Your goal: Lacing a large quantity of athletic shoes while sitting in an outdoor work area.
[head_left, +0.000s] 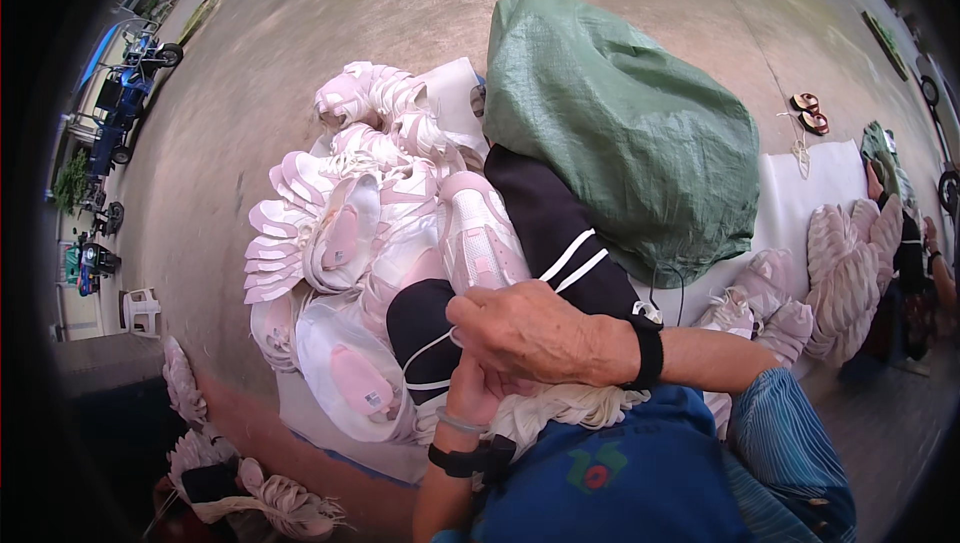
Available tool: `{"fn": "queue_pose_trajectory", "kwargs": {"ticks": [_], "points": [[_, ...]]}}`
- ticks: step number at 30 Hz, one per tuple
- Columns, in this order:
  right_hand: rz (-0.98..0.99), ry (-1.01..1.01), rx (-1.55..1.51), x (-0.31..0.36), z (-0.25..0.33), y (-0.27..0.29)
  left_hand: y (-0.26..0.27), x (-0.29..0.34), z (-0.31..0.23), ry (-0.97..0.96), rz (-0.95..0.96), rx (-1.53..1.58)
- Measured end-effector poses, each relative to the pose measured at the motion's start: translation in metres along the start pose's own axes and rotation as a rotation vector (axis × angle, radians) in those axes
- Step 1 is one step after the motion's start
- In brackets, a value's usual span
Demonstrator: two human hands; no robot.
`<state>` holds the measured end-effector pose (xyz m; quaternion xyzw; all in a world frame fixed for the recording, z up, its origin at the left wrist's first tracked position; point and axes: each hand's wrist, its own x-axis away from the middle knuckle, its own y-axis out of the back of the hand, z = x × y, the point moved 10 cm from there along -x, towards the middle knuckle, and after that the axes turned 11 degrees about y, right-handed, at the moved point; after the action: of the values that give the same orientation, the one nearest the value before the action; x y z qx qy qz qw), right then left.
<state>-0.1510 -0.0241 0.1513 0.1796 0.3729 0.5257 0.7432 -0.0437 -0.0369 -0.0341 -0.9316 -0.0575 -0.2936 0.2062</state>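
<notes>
My right hand (pixel 545 331) is closed, crossing over my left hand above my lap. A small white strand shows at its fingertips, too little to make out. Below it, my left hand (pixel 474 395) is turned partly palm up; its fingers look curled, their tips hidden behind the right hand. A bundle of white laces (pixel 570 408) lies across my lap, just under both hands. Just beyond the hands, a pink and white shoe upper (pixel 483 233) rests against my dark trouser leg (pixel 545 208). Many similar uppers (pixel 345 233) are heaped to the left, some nested in rows.
A large green woven sack (pixel 620 133) stands ahead, right of the heap. More pink and white uppers (pixel 850 273) lie on a white sheet (pixel 815 183) at right, beside another person (pixel 925 273). Sandals (pixel 810 115) sit on the concrete. Further uppers (pixel 270 503) are at lower left.
</notes>
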Motion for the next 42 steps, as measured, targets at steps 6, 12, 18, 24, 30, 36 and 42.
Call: {"fn": "queue_pose_trajectory", "kwargs": {"ticks": [6,12,18,24,30,36,42], "points": [[0.114,0.411,-0.284,-0.004,0.115,-0.063,-0.058,0.002,-0.062,0.166,0.53,0.754],[0.216,0.185,-0.442,0.03,0.074,-0.062,0.071,0.041,-0.117,-0.285,0.29,1.169],[0.116,-0.121,-0.437,0.05,0.002,-0.011,0.177,0.109,-0.102,-0.49,0.055,1.125],[0.084,-0.577,-0.375,0.072,-0.059,0.035,0.184,0.12,-0.083,-0.512,-0.162,1.076],[-0.011,-0.427,0.324,0.093,-0.107,0.078,0.122,0.079,-0.12,-0.421,-0.346,0.606],[0.022,-0.169,0.167,0.026,-0.042,0.044,0.042,0.053,-0.127,-0.273,-0.404,0.147],[0.095,-0.316,-0.183,0.037,-0.055,0.019,-0.001,0.053,-0.115,-0.237,-0.269,-0.172]]}}
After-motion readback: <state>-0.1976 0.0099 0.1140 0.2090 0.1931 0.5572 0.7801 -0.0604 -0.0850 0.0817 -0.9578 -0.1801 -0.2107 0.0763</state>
